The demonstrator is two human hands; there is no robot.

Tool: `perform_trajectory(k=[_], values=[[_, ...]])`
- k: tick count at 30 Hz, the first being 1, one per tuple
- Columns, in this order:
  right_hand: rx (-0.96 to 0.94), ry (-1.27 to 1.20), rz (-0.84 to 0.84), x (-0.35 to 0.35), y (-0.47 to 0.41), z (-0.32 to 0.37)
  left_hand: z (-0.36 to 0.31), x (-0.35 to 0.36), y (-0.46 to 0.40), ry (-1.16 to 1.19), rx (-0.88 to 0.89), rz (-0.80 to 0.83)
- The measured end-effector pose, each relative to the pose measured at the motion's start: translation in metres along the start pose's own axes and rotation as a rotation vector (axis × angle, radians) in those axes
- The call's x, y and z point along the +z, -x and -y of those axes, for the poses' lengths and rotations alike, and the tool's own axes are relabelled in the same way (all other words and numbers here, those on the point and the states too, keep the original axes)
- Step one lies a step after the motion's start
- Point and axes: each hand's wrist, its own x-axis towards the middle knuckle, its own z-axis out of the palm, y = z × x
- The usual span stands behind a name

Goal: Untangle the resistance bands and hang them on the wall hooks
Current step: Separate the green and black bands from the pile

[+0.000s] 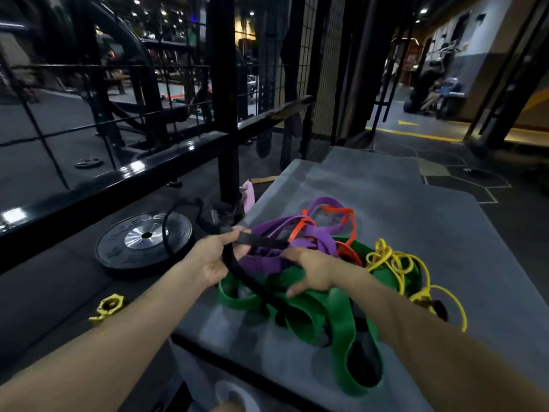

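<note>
bands: 1 black [261, 242] | 1 purple [320, 236] | 1 orange [344, 215] | 1 green [338, 316] | 1 yellow [398, 263] | 1 weight plate [145, 239]

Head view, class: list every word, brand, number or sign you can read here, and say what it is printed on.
Nothing reads with certainty.
Weight plate: raised lettering round its face, too blurred and dark to read.
Floor by the doorway: a yellow arrow marking, no words.
Resistance bands, such as the black band gripped by the left hand, and the yellow collar: no print visible.

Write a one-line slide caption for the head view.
Left hand grips a black band while the right hand rests on the tangled purple, orange, green and yellow resistance bands piled on a grey platform.
</note>
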Motion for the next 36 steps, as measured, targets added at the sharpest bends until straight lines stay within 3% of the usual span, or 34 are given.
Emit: perform_trajectory(k=[4,7,12,13,17,23,36], values=[[0.131,0.234,0.038,0.008,0.005,-0.035,0.001,-0.008,-0.007,-0.043,0.018,-0.013],[0.092,0.308,0.038,0.008,0.003,-0.036,0.000,-0.015,-0.014,-0.137,0.030,-0.014],[-0.048,0.166,-0.251,-0.001,-0.012,0.005,-0.002,-0.026,-0.016,-0.219,0.012,0.040],[-0.069,0.124,-0.247,0.000,-0.015,0.014,-0.003,-0.027,-0.016,-0.237,0.005,0.056],[-0.020,0.284,0.054,0.016,-0.025,0.029,-0.006,-0.032,-0.013,-0.284,-0.015,0.081],[0.085,0.524,0.241,0.026,-0.034,0.040,0.000,-0.037,-0.017,-0.386,0.029,0.022],[0.220,0.334,0.221,0.034,-0.039,0.050,-0.004,-0.035,-0.015,-0.366,0.090,0.049]])
